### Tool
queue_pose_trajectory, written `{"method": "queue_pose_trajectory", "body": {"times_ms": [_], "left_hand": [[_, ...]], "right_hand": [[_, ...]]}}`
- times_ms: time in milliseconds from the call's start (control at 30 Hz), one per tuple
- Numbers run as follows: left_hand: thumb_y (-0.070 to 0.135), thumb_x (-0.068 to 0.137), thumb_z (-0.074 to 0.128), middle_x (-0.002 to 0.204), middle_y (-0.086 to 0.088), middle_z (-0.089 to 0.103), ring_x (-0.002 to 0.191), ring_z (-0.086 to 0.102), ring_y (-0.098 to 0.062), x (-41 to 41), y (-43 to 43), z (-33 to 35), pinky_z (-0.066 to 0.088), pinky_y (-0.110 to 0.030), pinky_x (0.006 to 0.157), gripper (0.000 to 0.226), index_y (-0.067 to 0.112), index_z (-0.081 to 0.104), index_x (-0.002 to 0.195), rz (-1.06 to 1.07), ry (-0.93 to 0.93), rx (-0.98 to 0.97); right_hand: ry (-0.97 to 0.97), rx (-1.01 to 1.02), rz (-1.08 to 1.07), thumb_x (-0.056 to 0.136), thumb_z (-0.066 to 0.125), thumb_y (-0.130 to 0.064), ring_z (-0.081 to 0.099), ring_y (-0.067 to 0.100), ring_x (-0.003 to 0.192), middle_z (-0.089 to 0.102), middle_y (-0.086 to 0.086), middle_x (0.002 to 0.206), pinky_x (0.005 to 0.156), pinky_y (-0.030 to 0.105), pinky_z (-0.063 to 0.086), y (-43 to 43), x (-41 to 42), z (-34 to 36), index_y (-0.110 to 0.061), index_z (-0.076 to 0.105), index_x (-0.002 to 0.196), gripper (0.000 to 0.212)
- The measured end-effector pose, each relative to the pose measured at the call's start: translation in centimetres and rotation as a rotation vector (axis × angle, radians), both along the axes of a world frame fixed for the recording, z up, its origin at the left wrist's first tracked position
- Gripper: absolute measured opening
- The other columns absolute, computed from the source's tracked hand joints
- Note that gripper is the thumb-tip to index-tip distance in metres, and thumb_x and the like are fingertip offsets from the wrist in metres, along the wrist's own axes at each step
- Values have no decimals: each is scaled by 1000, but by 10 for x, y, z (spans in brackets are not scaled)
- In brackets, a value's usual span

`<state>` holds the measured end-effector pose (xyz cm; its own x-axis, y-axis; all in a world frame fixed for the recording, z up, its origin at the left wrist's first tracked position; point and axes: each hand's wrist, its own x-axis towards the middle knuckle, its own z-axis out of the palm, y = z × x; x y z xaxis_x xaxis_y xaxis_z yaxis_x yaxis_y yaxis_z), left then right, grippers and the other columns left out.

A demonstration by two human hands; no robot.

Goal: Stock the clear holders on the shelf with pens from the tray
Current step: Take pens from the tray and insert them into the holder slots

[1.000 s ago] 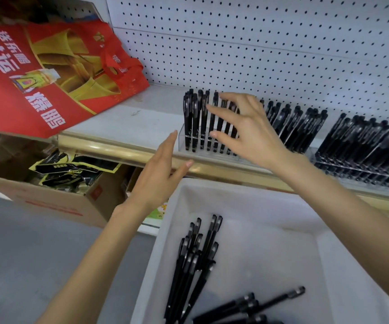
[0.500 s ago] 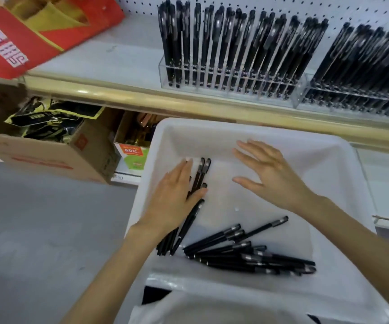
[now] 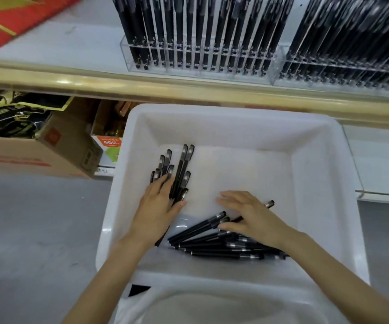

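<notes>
Down inside the white tray, both hands lie flat with fingers straight, gripping nothing. The left hand presses on a bunch of black pens lined up along the tray's left side. The right hand spreads over a loose pile of pens nearer the front. Behind the tray, on the shelf, two clear holders stand side by side, both packed with upright black pens.
</notes>
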<state>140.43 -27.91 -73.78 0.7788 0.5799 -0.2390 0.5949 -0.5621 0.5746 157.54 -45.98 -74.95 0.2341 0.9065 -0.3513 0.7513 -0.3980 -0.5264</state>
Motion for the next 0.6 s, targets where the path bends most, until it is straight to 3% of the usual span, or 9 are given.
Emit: {"method": "queue_pose_trajectory", "body": {"times_ms": [133,267,333,400,600], "left_hand": [[22,90,64,148,-7,31,139,28,-19,-3,1,-2,13,-12,108,59,12,40,142,128,-151,3],[11,86,68,140,-8,38,130,39,-18,-4,3,-2,13,2,99,55,11,47,137,208,-216,34],[11,86,68,139,-9,39,127,42,-18,-4,3,-3,15,1,98,56,10,46,137,221,-194,16],[13,86,69,137,-9,40,124,44,-19,-2,4,-4,20,-5,98,58,10,44,138,231,-169,-7],[18,84,72,124,-7,46,104,51,-15,3,5,-5,37,-20,92,58,12,45,135,268,-64,-76]], "right_hand": [[10,61,60,82,58,-57,36,13,128,46,-5,139,110,24,26,6,-7,-8,-21,58,130,60],[126,63,32,81,66,-50,40,4,102,48,-18,104,94,22,37,12,-11,-7,-25,66,112,40],[162,44,22,80,68,-50,41,3,96,47,-20,98,89,20,38,13,-11,-10,-25,65,111,40],[229,1,-3,79,71,-47,47,4,92,53,-10,100,85,18,40,12,-11,-11,-22,64,111,41],[272,-45,3,77,74,-46,51,4,84,57,-7,90,80,23,45,14,-12,-9,-22,68,92,29]]}}
